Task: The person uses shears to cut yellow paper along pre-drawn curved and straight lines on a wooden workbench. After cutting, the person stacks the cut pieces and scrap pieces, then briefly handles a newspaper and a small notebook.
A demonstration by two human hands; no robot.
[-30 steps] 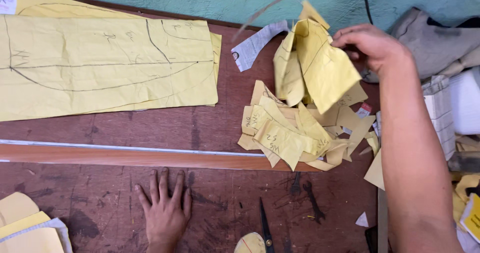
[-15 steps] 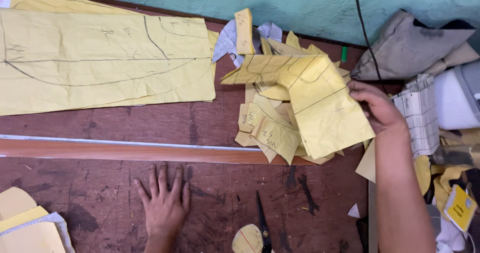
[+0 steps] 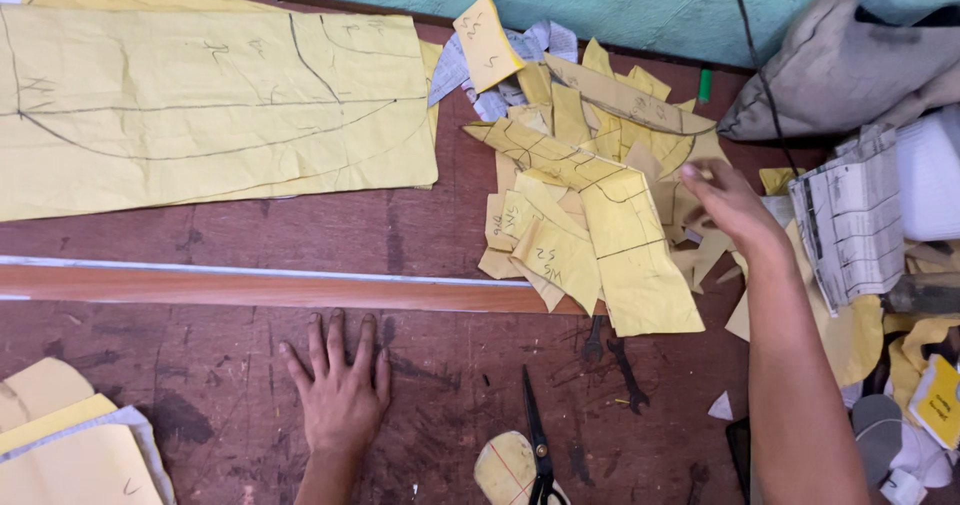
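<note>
While a heap of yellow paper pattern pieces [image 3: 590, 195] lies just left of it, the right hand [image 3: 728, 205] rests on the heap's edge, fingers loosely curled; whether it grips a piece cannot be told. The left hand [image 3: 338, 390] lies flat, fingers spread, holding nothing, on the desk [image 3: 200, 365], black scissors [image 3: 538, 443] near its right.
</note>
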